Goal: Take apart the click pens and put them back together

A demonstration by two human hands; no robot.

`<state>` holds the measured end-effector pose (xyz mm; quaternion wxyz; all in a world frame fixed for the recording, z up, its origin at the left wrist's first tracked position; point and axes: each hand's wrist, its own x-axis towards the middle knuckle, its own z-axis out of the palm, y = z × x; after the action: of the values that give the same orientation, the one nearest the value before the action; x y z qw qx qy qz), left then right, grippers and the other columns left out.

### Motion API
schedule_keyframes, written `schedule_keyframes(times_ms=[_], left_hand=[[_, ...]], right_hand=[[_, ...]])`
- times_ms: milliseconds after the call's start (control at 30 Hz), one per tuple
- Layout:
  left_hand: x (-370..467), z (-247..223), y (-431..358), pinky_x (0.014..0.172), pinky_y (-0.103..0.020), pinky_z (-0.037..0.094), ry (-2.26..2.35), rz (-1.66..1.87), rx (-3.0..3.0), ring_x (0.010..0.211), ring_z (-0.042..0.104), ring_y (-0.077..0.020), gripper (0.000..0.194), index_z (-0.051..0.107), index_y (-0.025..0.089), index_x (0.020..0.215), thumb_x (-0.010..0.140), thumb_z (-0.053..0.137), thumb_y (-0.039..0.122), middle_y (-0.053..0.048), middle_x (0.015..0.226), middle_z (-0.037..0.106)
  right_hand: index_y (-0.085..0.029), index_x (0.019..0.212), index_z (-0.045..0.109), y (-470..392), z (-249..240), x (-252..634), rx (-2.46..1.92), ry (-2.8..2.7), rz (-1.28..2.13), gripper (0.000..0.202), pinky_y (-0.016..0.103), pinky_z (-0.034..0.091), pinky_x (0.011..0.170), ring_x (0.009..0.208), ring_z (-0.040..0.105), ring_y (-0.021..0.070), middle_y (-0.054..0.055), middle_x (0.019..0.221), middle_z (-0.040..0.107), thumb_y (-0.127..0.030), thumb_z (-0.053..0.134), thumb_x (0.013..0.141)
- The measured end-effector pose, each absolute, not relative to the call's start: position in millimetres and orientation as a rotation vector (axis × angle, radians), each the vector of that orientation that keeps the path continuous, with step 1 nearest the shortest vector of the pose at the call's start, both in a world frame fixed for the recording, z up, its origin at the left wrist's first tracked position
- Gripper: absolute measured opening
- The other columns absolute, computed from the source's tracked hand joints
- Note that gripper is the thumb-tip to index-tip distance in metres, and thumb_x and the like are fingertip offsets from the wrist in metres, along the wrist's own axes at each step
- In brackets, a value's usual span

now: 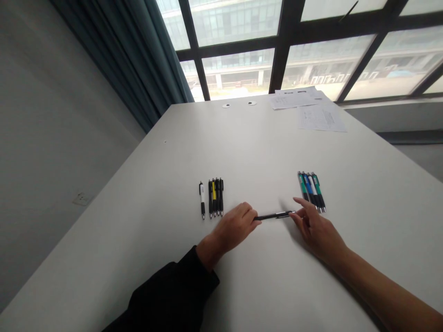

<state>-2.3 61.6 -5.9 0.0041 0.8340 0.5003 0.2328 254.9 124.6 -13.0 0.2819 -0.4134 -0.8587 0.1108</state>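
Note:
Between my hands a black pen point(273, 216) lies crosswise, held at both ends. My left hand point(237, 224) has its fingers closed around the pen's left end, which they hide. With thumb and fingertips, my right hand point(316, 229) pinches the other end, one finger raised. To the left of my left hand, several pens point(216, 197) lie side by side, black ones and one with a yellow barrel. A white and black pen point(202, 200) lies a little apart from them. Just beyond my right hand rests a row of green, blue and white pens point(309, 186) with black grips.
All of this is on a large white table point(238, 147). Papers point(311, 108) lie at its far right end, and two cable holes point(226, 106) sit near the far edge. A dark-framed window point(282, 50) and a blue curtain point(138, 55) stand behind. A wall socket point(82, 199) is at left.

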Motion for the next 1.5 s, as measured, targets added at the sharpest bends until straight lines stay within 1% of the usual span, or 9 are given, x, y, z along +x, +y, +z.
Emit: schedule_keyframes(times_ms=[67, 133, 233, 433, 567, 700, 800, 933, 1500], left_hand=[[-3.1, -4.6, 59.7, 0.074, -0.029, 0.053, 1.462, 0.834, 2.504, 0.083, 0.059, -0.0171, 0.018, 0.057, 0.017, 0.095, 0.104, 0.050, 0.030, -0.006, 0.092, 0.061], [-5.1, -3.6, 58.2, 0.074, -0.028, 0.053, 1.427, 0.931, 2.372, 0.082, 0.059, -0.0166, 0.016, 0.057, 0.017, 0.095, 0.103, 0.051, 0.030, -0.006, 0.092, 0.061], [-7.5, -2.7, 56.0, 0.072, -0.027, 0.051, 1.409, 1.086, 2.154, 0.080, 0.059, -0.0156, 0.011, 0.059, 0.017, 0.094, 0.099, 0.060, 0.027, -0.005, 0.090, 0.061], [-5.4, 1.9, 48.5, 0.075, -0.027, 0.053, 1.464, 1.236, 1.667, 0.080, 0.063, -0.0146, 0.009, 0.065, 0.017, 0.094, 0.089, 0.072, 0.020, -0.004, 0.092, 0.069], [-4.6, 8.5, 45.5, 0.072, -0.026, 0.053, 1.456, 1.219, 1.542, 0.085, 0.065, -0.0159, 0.008, 0.068, 0.019, 0.097, 0.089, 0.069, 0.019, -0.006, 0.102, 0.074], [-5.3, 13.5, 45.2, 0.072, -0.025, 0.052, 1.413, 1.190, 1.494, 0.086, 0.066, -0.0153, 0.012, 0.072, 0.020, 0.101, 0.091, 0.066, 0.018, -0.006, 0.104, 0.076], [-5.2, 13.0, 44.8, 0.065, -0.023, 0.051, 1.390, 1.208, 1.422, 0.073, 0.065, -0.0129, 0.013, 0.073, 0.019, 0.102, 0.091, 0.066, 0.022, -0.005, 0.093, 0.077], [-4.7, 9.6, 43.0, 0.056, -0.021, 0.050, 1.412, 1.263, 1.373, 0.057, 0.063, -0.0102, 0.013, 0.073, 0.016, 0.093, 0.090, 0.069, 0.028, -0.004, 0.081, 0.076], [-4.4, 11.2, 40.9, 0.053, -0.020, 0.046, 1.478, 1.224, 1.516, 0.051, 0.059, -0.0095, 0.030, 0.066, 0.016, 0.078, 0.096, 0.061, 0.040, -0.001, 0.064, 0.071]], right_hand=[[-0.016, 0.121, 0.059, 123.3, -9.0, 256.6, -1.002, -2.274, 0.393, 0.029, 0.026, 0.053, 0.059, 0.065, 0.071, 0.0175, 0.007, 0.085, 0.075, -0.035, 0.046, 0.104], [-0.019, 0.113, 0.062, 121.4, -6.4, 259.3, -0.952, -2.258, 0.512, 0.021, 0.025, 0.053, 0.059, 0.060, 0.069, 0.0157, 0.003, 0.075, 0.072, -0.030, 0.048, 0.103], [-0.021, 0.113, 0.061, 117.6, -5.2, 263.7, -0.997, -2.167, 0.728, 0.018, 0.022, 0.050, 0.052, 0.047, 0.060, 0.0117, -0.004, 0.059, 0.062, -0.028, 0.048, 0.103], [-0.020, 0.108, 0.064, 109.7, 0.0, 271.4, -1.121, -2.019, 0.956, 0.020, 0.023, 0.048, 0.048, 0.045, 0.059, 0.0121, -0.003, 0.059, 0.064, -0.034, 0.052, 0.101], [-0.019, 0.107, 0.068, 108.0, 4.6, 276.6, -1.165, -1.956, 0.967, 0.022, 0.023, 0.046, 0.046, 0.044, 0.057, 0.0122, -0.002, 0.059, 0.065, -0.036, 0.056, 0.099], [-0.021, 0.105, 0.069, 107.1, 5.7, 280.0, -1.192, -1.896, 0.956, 0.020, 0.023, 0.044, 0.045, 0.046, 0.057, 0.0123, -0.002, 0.059, 0.064, -0.037, 0.060, 0.097], [-0.022, 0.104, 0.070, 104.1, 6.1, 280.0, -1.228, -1.857, 0.953, 0.019, 0.023, 0.044, 0.046, 0.046, 0.057, 0.0123, -0.003, 0.058, 0.062, -0.037, 0.063, 0.095], [-0.024, 0.106, 0.071, 98.3, 7.0, 279.7, -1.253, -1.803, 0.965, 0.019, 0.024, 0.046, 0.047, 0.047, 0.056, 0.0124, -0.003, 0.060, 0.063, -0.038, 0.064, 0.095], [-0.022, 0.096, 0.071, 101.2, 5.7, 281.6, -1.240, -1.833, 1.051, 0.023, 0.025, 0.047, 0.046, 0.046, 0.058, 0.0139, -0.001, 0.058, 0.064, -0.043, 0.061, 0.095]])
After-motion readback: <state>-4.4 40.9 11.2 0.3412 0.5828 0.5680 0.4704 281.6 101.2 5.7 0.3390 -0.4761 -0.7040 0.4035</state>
